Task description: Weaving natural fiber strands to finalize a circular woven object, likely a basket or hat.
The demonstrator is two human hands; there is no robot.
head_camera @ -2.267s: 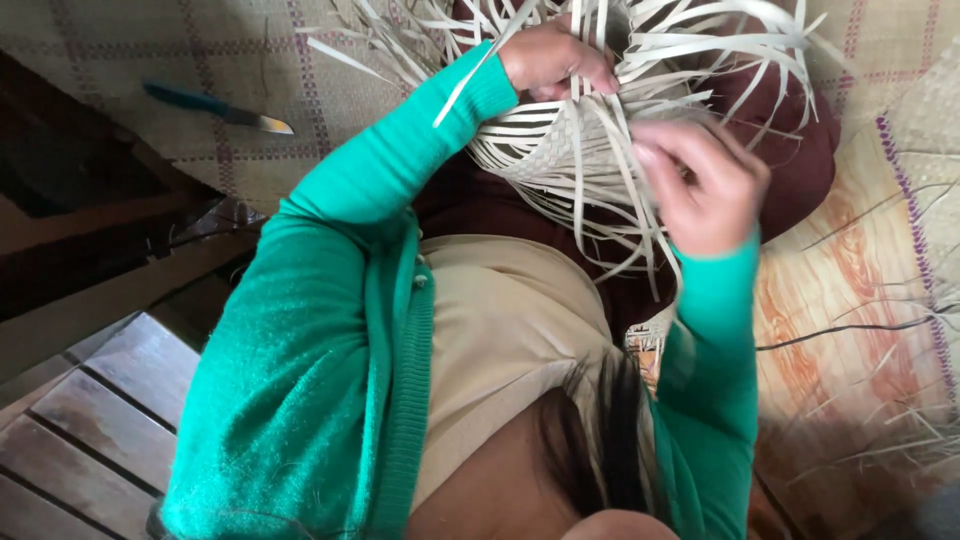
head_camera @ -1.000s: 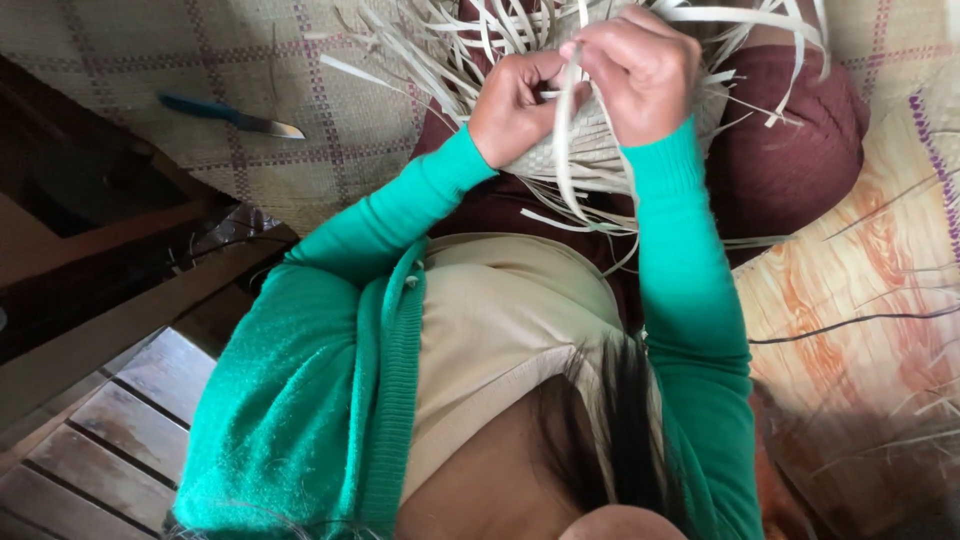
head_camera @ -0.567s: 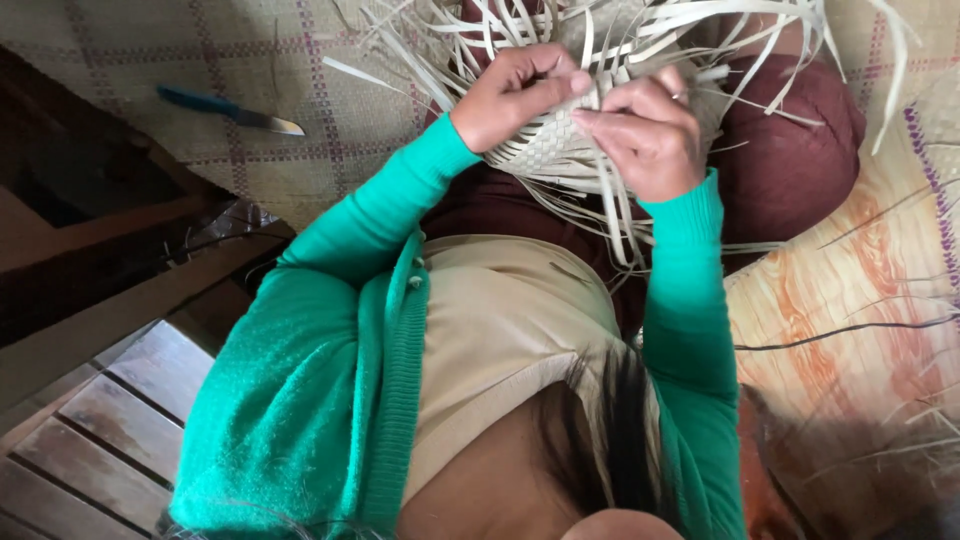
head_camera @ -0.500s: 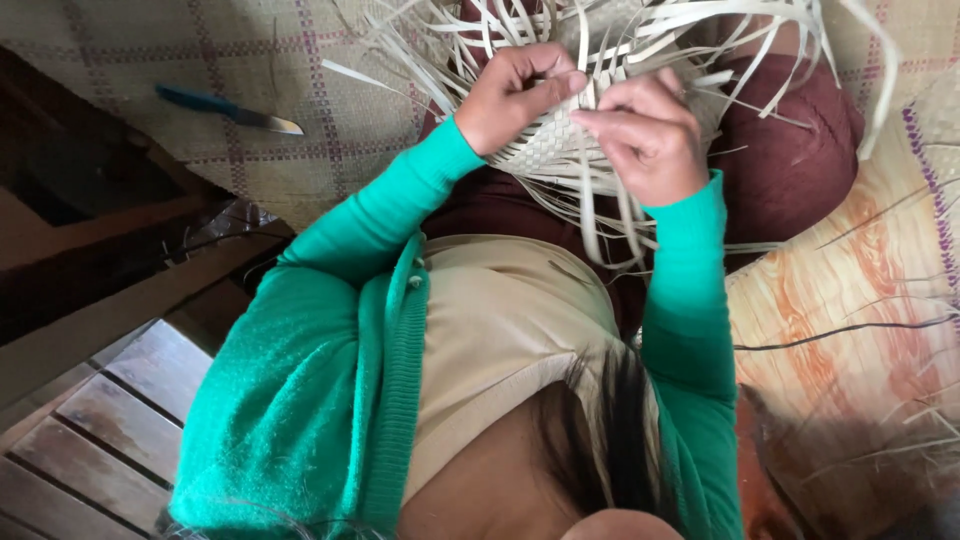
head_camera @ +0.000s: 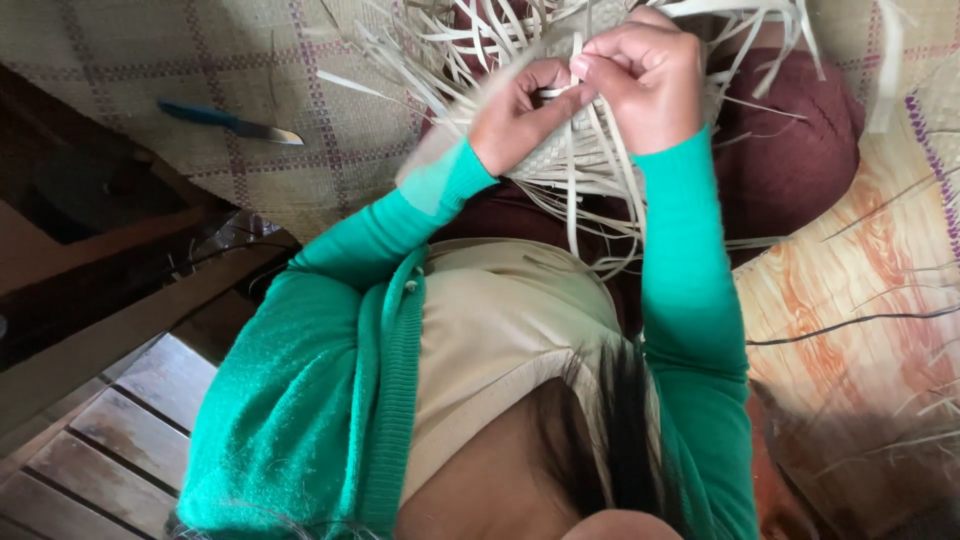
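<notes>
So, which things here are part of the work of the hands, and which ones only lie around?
In use:
- left hand and right hand, pinching one pale strip
- half-woven piece of pale strips on the lap

Lying about:
- blue-handled knife on the checked mat
- loose dark strand on the orange patterned floor

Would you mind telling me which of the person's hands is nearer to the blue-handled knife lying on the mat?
Left. The left hand works the pale woven strips on the side facing the knife, though well apart from it; the right hand lies beyond the left, farther from the knife.
</notes>
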